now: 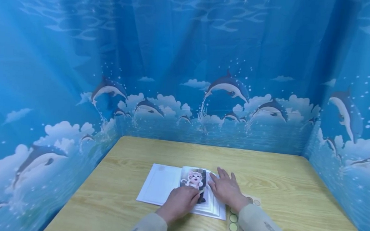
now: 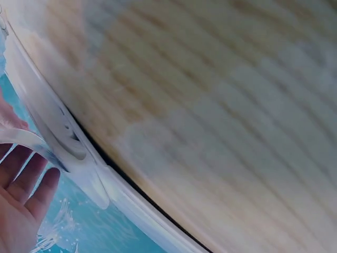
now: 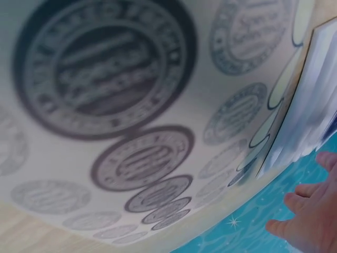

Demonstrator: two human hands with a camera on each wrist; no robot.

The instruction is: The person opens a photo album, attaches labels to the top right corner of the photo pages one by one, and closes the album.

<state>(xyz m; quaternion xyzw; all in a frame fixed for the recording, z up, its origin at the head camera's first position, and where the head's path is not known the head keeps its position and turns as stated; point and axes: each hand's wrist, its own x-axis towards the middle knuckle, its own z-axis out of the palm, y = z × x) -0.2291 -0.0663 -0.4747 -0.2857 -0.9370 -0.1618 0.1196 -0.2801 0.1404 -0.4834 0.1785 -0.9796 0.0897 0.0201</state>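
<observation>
An open booklet (image 1: 162,185) with white pages lies on the table in the head view. On its right side shows a kitten picture (image 1: 195,179), its lower edge lifted. My left hand (image 1: 180,201) is at that edge; in the left wrist view a white page (image 2: 26,138) passes between thumb and fingers, which pinch it. My right hand (image 1: 226,188) rests with spread fingers on the right edge of the stacked pages. Straight, separated fingers (image 3: 303,203) show beside the page edges (image 3: 310,100) in the right wrist view.
A sheet of round stickers (image 1: 233,227) lies under my right forearm, partly covered by it. Close up, its printed circles (image 3: 142,158) fill much of the right wrist view. The wood-grain table (image 1: 109,181) meets a blue dolphin-print curtain (image 1: 176,57) at the back and sides.
</observation>
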